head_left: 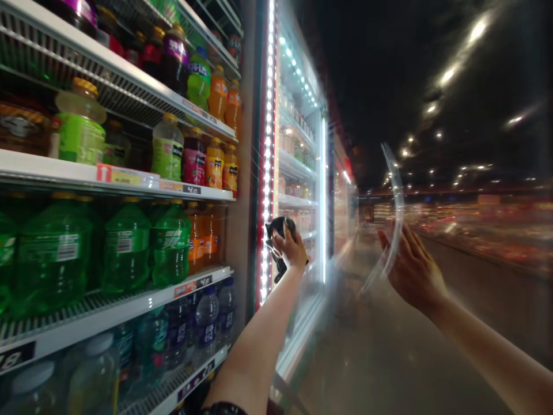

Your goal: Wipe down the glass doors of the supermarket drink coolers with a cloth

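Far left: shelves (108, 317) of drinks, green bottles (125, 248) in rows, price tags (192, 285) along the edges; neither hand is at them. Centre: left hand (292, 249) reaching well out, fingers bunched around a black cloth (276, 226), which shows just beside the light strip (270, 115); whether it presses on the strip or on clear glass in front, cannot tell. A lit cooler (296, 154) stands beyond. Right: clear curved handle (398, 196), upright, with the right hand (412, 271) just behind it, fingers straight and spread, wrapped around nothing visible; contact with the handle uncertain. Progress, as judged: cloth out and in use, so the work looks begun, not finished. No streak or mark legible enough to separate stretches gone over from those left. Cloth not put away; both arms outstretched. Right side badly blurred, so little to read there.
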Action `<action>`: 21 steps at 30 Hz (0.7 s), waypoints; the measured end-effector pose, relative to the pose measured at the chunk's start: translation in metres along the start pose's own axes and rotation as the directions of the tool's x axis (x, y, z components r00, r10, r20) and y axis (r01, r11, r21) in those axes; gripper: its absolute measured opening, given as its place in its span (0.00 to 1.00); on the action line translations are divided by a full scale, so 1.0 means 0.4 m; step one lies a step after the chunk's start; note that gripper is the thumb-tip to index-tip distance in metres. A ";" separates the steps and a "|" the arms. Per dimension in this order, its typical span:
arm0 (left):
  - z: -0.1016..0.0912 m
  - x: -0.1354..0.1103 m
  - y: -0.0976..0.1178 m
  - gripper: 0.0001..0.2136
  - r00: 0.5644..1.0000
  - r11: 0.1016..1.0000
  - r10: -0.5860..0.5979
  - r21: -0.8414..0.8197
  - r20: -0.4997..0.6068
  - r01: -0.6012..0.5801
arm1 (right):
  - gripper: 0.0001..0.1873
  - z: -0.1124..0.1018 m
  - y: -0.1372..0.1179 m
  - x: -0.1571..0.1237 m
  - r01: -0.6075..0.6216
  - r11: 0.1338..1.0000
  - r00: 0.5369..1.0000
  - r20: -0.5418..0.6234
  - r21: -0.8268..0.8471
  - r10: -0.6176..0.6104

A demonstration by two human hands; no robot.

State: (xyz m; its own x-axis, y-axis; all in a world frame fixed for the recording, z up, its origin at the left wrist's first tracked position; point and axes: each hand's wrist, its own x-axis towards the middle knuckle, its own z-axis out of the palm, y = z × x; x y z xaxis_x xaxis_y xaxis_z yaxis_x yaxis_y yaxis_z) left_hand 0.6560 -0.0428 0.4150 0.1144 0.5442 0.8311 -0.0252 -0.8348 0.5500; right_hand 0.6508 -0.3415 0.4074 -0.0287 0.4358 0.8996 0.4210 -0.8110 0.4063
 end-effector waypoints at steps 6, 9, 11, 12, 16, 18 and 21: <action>-0.002 -0.147 0.028 0.26 0.879 0.901 0.434 -0.083 0.197 -0.426 | 0.39 0.004 0.003 0.000 -0.008 1.000 0.999 0.041 -0.011 0.008; -0.029 -0.200 -0.023 0.28 0.769 0.818 0.571 -0.124 0.287 -0.561 | 0.33 -0.006 0.006 0.007 -0.007 1.000 0.999 0.054 -0.025 0.008; -0.033 -0.176 -0.002 0.28 0.858 0.899 0.436 -0.075 0.271 -0.433 | 0.31 -0.021 0.008 0.017 -0.011 1.000 0.998 0.057 -0.029 0.013; -0.030 -0.153 0.028 0.28 0.916 0.946 0.322 -0.047 0.239 -0.320 | 0.30 -0.030 0.010 0.022 -0.013 0.999 0.998 0.060 -0.030 0.014; -0.006 -0.094 0.183 0.26 0.987 0.997 0.071 -0.029 0.142 -0.067 | 0.22 -0.081 0.024 0.023 0.006 0.999 0.995 0.097 -0.037 -0.003; -0.003 -0.128 0.212 0.26 0.960 0.975 0.222 -0.039 0.168 -0.219 | 0.19 -0.107 0.031 0.004 0.027 0.998 0.992 0.125 -0.050 -0.020; -0.019 -0.212 0.171 0.27 0.809 0.838 0.541 -0.063 0.228 -0.542 | 0.18 -0.136 0.037 -0.043 0.067 0.996 0.985 0.160 -0.062 -0.056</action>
State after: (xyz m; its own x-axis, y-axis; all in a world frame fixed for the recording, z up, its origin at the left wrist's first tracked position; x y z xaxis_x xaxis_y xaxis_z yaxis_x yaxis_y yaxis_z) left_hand 0.6369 -0.1452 0.3828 0.3052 -0.0304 0.9518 -0.1455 -0.9892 0.0150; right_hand 0.6082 -0.3820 0.4067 0.0934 0.5377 0.8380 0.3610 -0.8027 0.4748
